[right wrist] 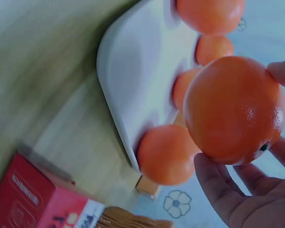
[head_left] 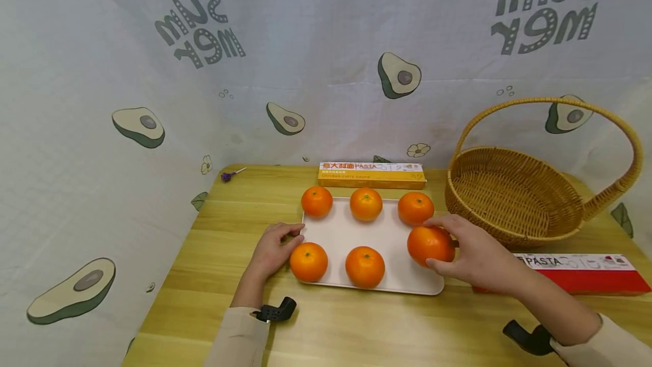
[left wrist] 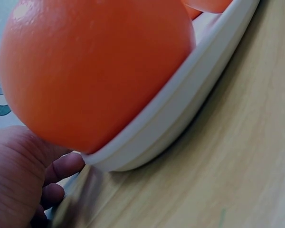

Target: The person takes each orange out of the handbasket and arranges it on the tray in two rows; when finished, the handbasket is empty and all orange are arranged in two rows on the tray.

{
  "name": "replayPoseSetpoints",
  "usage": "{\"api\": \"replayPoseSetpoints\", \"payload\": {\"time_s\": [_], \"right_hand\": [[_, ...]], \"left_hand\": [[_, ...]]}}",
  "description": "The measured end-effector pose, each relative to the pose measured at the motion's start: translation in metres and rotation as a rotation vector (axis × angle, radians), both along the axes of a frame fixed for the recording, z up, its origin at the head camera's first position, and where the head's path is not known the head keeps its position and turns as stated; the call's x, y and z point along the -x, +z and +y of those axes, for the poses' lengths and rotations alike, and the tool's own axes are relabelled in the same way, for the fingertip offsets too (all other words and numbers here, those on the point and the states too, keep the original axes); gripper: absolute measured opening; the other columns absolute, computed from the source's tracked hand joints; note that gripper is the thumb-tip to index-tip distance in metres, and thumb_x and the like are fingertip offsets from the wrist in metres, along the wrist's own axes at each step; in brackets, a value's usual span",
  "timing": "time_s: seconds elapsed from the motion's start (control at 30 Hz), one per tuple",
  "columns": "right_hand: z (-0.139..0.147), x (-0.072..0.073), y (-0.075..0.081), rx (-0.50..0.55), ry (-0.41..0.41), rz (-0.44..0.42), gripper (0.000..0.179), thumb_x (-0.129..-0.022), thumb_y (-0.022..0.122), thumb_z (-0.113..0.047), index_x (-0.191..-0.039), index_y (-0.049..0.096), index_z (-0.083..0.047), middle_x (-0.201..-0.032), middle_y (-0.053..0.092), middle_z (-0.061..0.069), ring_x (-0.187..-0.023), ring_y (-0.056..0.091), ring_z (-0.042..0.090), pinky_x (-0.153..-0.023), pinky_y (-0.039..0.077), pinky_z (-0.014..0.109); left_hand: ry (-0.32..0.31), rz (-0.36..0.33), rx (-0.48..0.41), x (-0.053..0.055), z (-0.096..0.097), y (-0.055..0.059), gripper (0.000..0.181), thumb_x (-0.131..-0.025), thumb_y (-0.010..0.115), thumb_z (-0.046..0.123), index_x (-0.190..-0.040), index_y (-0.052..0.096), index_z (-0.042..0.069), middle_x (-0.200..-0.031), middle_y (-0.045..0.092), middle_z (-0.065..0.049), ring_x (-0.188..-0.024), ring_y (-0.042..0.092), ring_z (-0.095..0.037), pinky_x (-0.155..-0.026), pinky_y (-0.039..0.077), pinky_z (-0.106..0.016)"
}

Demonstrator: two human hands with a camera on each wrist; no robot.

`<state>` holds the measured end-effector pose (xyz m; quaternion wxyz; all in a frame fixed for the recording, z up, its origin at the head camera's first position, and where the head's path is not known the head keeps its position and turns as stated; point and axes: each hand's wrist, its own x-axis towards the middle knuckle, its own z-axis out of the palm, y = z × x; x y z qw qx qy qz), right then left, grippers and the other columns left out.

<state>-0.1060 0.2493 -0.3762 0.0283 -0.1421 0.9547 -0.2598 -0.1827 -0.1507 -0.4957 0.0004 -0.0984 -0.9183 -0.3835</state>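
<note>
My right hand (head_left: 476, 251) grips an orange (head_left: 427, 246) between thumb and fingers, over the right part of a white tray (head_left: 326, 231). In the right wrist view the held orange (right wrist: 235, 109) hangs above the tray surface, its dark stem spot turned toward the palm. At the tray's left edge rests my left hand (head_left: 275, 249), its fingers by the rim beside the front-left orange (head_left: 308, 262). Another orange (head_left: 365, 267) sits at the front middle. Along the back of the tray lie three more oranges, at left (head_left: 317, 201), middle (head_left: 365, 204) and right (head_left: 415, 208).
Behind the tray lies a yellow pasta box (head_left: 372, 175). A wicker basket (head_left: 514, 191) with a tall handle stands at the back right, and a red pasta box (head_left: 586, 276) lies in front of it. A small purple flower (head_left: 227, 176) lies at the back left.
</note>
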Motion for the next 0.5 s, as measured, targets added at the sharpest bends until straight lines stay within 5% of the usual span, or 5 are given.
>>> {"api": "replayPoseSetpoints", "payload": {"time_s": [0.27,0.5], "right_hand": [[-0.006,-0.004,-0.017,-0.063,0.03,0.032,0.068,-0.072,0.091,-0.036,-0.13,0.065,-0.014,-0.125,0.066,0.009,-0.107,0.064,0.026,-0.09,0.054,0.049],[-0.008,-0.005,-0.03,-0.136,0.055,-0.035,0.065,-0.071,0.09,-0.043,-0.125,0.067,-0.014,-0.124,0.068,0.01,-0.113,0.062,0.031,-0.096,0.052,0.055]], "left_hand": [[0.003,-0.007,0.004,0.0,0.001,0.001,0.03,-0.097,0.07,0.027,-0.126,0.074,0.021,-0.108,0.072,0.003,-0.108,0.06,-0.021,-0.098,0.049,-0.044],[0.0,-0.008,0.002,0.0,0.0,-0.001,0.031,-0.097,0.07,0.027,-0.126,0.074,0.021,-0.108,0.072,0.002,-0.107,0.06,-0.021,-0.098,0.049,-0.044]]}}
